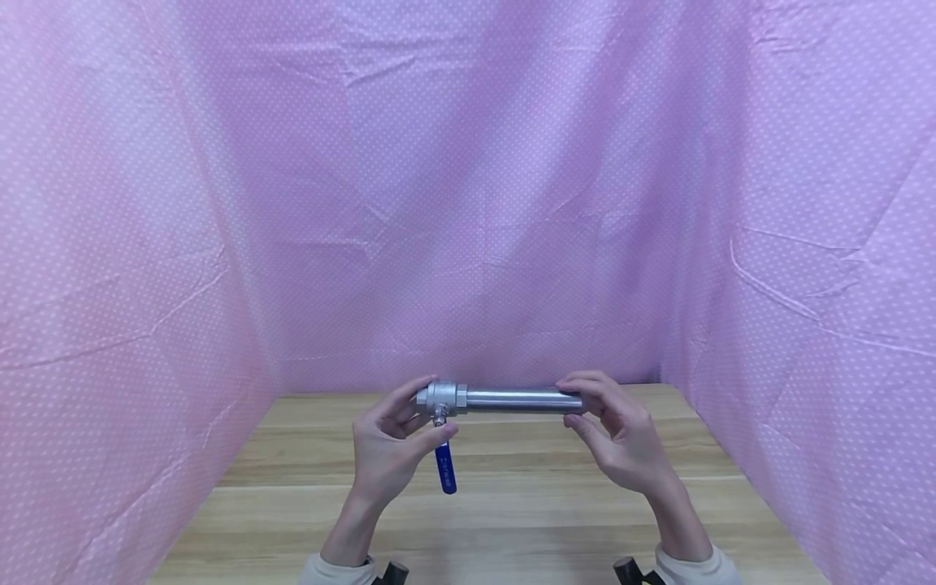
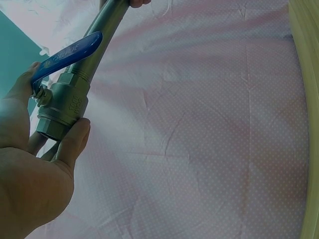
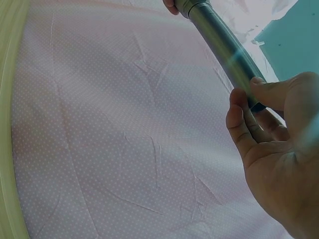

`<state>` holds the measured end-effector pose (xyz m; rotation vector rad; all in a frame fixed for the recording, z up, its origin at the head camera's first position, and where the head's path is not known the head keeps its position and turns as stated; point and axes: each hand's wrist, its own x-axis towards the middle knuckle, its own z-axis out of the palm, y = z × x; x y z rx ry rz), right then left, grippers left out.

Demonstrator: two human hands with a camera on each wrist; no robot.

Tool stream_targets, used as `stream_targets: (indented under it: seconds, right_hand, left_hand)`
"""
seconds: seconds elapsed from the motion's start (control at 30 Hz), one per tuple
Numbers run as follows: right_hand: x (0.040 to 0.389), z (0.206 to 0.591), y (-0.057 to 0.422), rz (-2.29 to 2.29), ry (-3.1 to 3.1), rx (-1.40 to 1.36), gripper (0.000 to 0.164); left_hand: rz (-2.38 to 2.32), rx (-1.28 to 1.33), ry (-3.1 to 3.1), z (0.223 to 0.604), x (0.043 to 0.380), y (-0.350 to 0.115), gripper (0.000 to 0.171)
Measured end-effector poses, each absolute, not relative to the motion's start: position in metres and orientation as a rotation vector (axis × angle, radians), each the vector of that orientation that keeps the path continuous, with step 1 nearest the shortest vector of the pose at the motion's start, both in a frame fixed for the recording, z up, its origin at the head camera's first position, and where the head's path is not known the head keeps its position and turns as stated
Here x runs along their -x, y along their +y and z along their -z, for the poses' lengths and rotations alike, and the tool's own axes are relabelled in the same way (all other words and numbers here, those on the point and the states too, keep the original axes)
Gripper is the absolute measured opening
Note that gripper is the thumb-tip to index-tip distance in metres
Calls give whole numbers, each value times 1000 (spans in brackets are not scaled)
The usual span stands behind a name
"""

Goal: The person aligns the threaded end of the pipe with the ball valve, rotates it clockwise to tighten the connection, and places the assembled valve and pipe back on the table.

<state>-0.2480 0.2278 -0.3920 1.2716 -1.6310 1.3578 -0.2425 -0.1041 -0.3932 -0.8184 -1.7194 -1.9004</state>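
Note:
A silver ball valve (image 1: 442,396) with a blue lever handle (image 1: 445,469) is joined to a steel pipe (image 1: 522,399). Both hands hold the joined piece level above the table. My left hand (image 1: 387,447) grips the valve body at its left end, the thumb beside the lever's base. In the left wrist view the lever (image 2: 70,56) slants across the pipe, and the valve's open hex end faces the palm. My right hand (image 1: 621,435) pinches the pipe's far right end between thumb and fingers. That pipe end (image 3: 256,105) shows between the fingertips in the right wrist view.
Below the hands lies a wood-grain table (image 1: 504,520). Pink dotted cloth (image 1: 468,203) hangs behind it and along both sides. Dark camera mounts (image 1: 395,574) show near the wrists at the bottom edge.

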Motion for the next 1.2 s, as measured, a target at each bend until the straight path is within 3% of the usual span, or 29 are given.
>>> stream_targets:
  seconds: [1.2]
  right_hand:
    - [247,392,229,-1275,-1713,-1176,51]
  left_hand:
    - [1929,793,-1729,392,242,-103,70]
